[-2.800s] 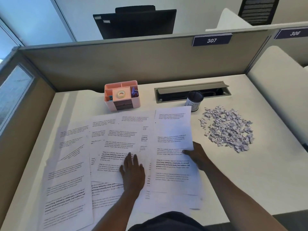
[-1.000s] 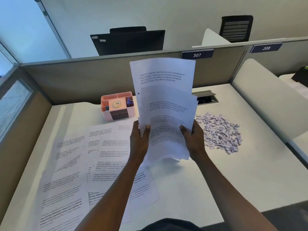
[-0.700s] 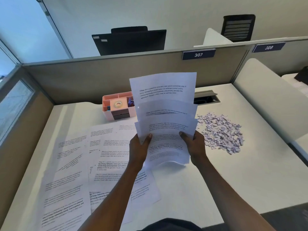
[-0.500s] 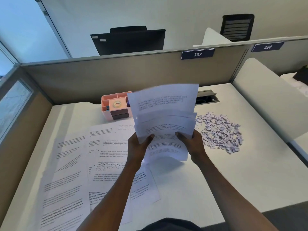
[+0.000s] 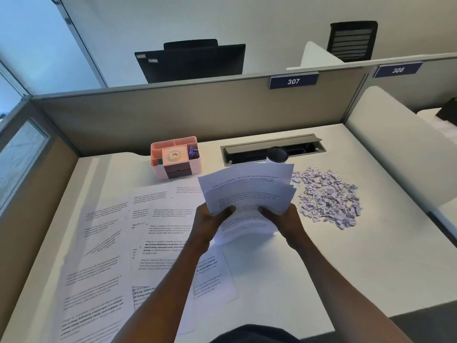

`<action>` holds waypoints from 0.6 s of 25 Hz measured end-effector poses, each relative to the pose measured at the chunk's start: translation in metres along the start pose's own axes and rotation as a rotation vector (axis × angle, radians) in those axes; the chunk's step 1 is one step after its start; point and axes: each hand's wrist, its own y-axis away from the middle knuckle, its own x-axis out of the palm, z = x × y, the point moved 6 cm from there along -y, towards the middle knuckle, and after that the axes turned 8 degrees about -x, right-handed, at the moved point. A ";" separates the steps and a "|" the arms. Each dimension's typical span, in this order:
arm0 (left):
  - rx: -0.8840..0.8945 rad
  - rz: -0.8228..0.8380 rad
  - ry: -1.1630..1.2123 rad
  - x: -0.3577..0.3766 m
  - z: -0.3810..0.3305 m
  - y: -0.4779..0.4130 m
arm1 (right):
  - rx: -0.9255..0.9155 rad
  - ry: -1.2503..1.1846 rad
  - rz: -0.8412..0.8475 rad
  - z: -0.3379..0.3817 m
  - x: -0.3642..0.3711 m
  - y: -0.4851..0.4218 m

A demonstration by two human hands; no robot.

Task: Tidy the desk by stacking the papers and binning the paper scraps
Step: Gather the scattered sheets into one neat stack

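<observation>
A bundle of printed sheets [image 5: 249, 191] is held above the middle of the desk, its top edge tipped away from me and its lower edge sagging. My left hand [image 5: 210, 221] grips its left side with the thumb on top. My right hand [image 5: 282, 219] grips its right side the same way. Several more printed sheets [image 5: 153, 233] lie spread and overlapping over the left half of the white desk [image 5: 346, 263]. A heap of small paper scraps [image 5: 326, 196] lies on the desk right of the bundle.
A pink desk organiser [image 5: 175, 157] with a tape roll stands at the back. A dark-lidded cup [image 5: 277, 154] stands before an open cable tray [image 5: 272, 148], partly behind the bundle. Grey partitions [image 5: 173, 112] close off the back and left; a white divider [image 5: 400, 149] the right.
Both hands have gathered sheets from the desk and lifted them. Over the last second the upright bundle has tipped forward and come down lower over the desk, uncovering the cup.
</observation>
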 end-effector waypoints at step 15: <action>0.013 -0.007 0.033 0.007 -0.002 0.000 | -0.022 -0.011 0.015 -0.005 -0.005 -0.003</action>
